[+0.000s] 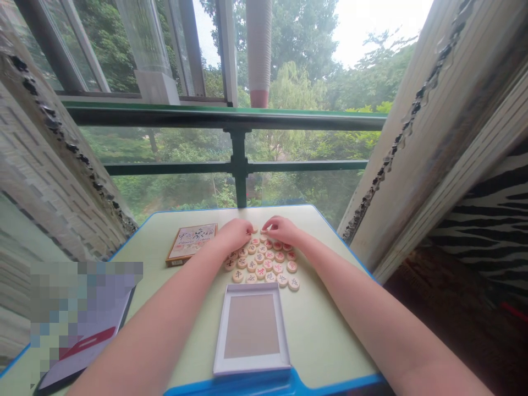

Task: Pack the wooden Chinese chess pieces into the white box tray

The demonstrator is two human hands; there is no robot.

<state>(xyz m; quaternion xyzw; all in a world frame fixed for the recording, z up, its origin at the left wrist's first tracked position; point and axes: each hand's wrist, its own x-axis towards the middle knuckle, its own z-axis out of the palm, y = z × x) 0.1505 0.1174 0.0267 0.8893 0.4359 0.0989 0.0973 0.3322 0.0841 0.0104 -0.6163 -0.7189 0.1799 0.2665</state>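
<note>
Round Chinese chess pieces [268, 265] with red and dark characters lie face up in a loose cluster on the pale green table. My left hand [237, 234] is at the far left of the cluster, fingers pinched together beside a piece [255, 229]; what lies between its fingertips is hidden. Opposite it, my right hand [282, 229] has curled fingers, with thumb and fingertip on the edge of a small piece [263, 231]. My hands and forearms cover some pieces. Nearer to me sits a shallow open box tray [219, 344], with nothing in it.
The box lid with Chinese writing [192, 240] lies left of the pieces. A partly pixelated tablet or folder-like item [99, 335] rests at the left edge. The table [325, 330] has a blue rim. Beyond stand a green railing [289, 121] and curtains [396, 137].
</note>
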